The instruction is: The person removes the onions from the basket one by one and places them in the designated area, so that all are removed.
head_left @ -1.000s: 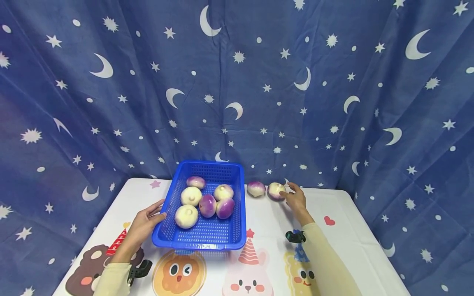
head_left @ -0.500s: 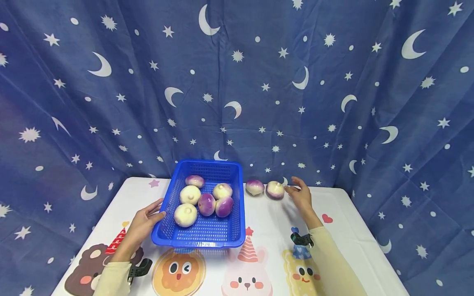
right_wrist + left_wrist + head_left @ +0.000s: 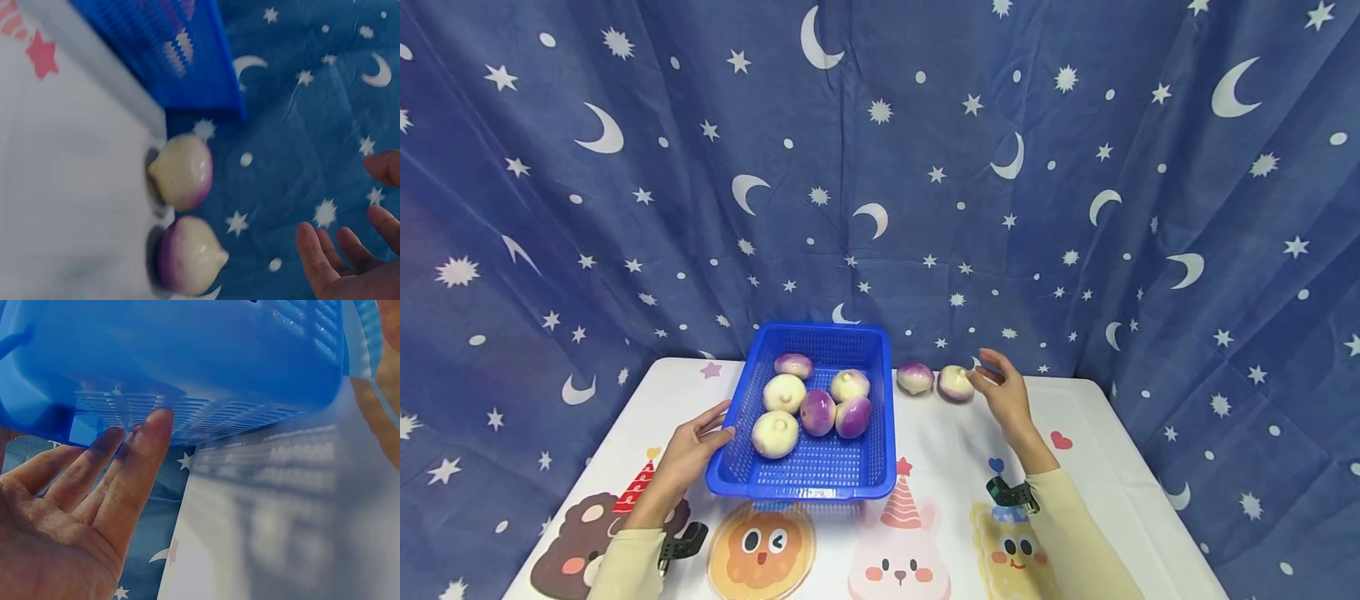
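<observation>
A blue plastic basket (image 3: 820, 479) holds several purple-and-white turnips (image 3: 775, 435). My left hand (image 3: 688, 450) grips its left rim, thumb over the edge and fingers against the outside; the left wrist view shows those fingers (image 3: 159, 434) along the slotted wall. Right of the basket, two more turnips lie on the table: one nearer it (image 3: 914, 379), pale tip down, and one farther right (image 3: 955, 383), pale tip up. My right hand (image 3: 1006, 400) hovers just right of the farther turnip, fingers loosely spread. In the right wrist view, that hand holds nothing and stands apart from both turnips.
A white tablecloth (image 3: 1097, 483) with cartoon prints covers the table. Behind its back edge hangs a blue curtain (image 3: 880, 167) with moons and stars. The basket's far end stands close to the curtain.
My right hand has let go of the farther turnip and drawn back slightly to the right and up. The left hand and basket stay about where they were.
</observation>
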The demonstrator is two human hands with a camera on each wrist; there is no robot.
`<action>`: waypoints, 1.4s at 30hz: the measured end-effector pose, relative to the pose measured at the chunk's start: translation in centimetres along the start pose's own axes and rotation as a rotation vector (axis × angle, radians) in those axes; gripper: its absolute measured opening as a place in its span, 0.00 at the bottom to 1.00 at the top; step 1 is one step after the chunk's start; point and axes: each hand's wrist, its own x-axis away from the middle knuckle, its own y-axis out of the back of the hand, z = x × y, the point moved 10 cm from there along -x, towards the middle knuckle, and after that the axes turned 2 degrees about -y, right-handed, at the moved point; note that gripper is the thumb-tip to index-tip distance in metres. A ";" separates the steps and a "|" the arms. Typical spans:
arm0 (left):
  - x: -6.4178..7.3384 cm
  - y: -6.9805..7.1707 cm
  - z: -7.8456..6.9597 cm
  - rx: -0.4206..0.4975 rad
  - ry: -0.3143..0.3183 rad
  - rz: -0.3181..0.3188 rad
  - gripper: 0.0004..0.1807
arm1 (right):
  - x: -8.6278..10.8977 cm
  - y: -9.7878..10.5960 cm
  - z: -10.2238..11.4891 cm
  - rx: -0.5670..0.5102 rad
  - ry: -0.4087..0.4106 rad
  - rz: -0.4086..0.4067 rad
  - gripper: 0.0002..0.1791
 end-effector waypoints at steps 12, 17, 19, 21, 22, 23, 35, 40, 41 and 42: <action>0.1 -0.1 -0.1 0.011 0.001 0.006 0.34 | 1.9 -2.5 2.8 -0.057 0.039 0.086 0.31; 0.4 0.0 0.0 -0.007 -0.002 0.005 0.34 | 2.8 -4.2 3.2 -0.126 0.041 0.130 0.31; 0.4 0.2 -0.2 -0.020 -0.007 0.007 0.34 | 3.2 -5.1 3.4 -0.155 0.041 0.150 0.30; 0.4 0.4 -0.3 -0.025 -0.006 0.008 0.34 | 3.6 -5.8 3.5 -0.180 0.043 0.169 0.30; 0.3 0.4 -0.3 -0.022 -0.006 0.010 0.34 | 3.7 -6.1 3.7 -0.180 0.046 0.174 0.30; 0.3 0.4 -0.3 -0.019 -0.003 0.010 0.34 | 3.9 -6.4 3.8 -0.179 0.053 0.182 0.30; 0.0 0.1 0.0 0.003 -0.010 0.007 0.34 | 5.4 -9.1 5.8 -0.236 0.106 0.242 0.28; -0.1 0.0 0.0 0.013 -0.005 0.010 0.34 | 6.0 -10.6 6.9 -0.235 0.132 0.284 0.29; -0.1 -0.1 -0.1 0.016 -0.005 0.011 0.34 | 6.1 -10.9 7.1 -0.234 0.135 0.291 0.29; -0.2 -0.1 0.0 0.016 -0.003 0.013 0.34 | 6.2 -11.3 7.3 -0.235 0.139 0.300 0.30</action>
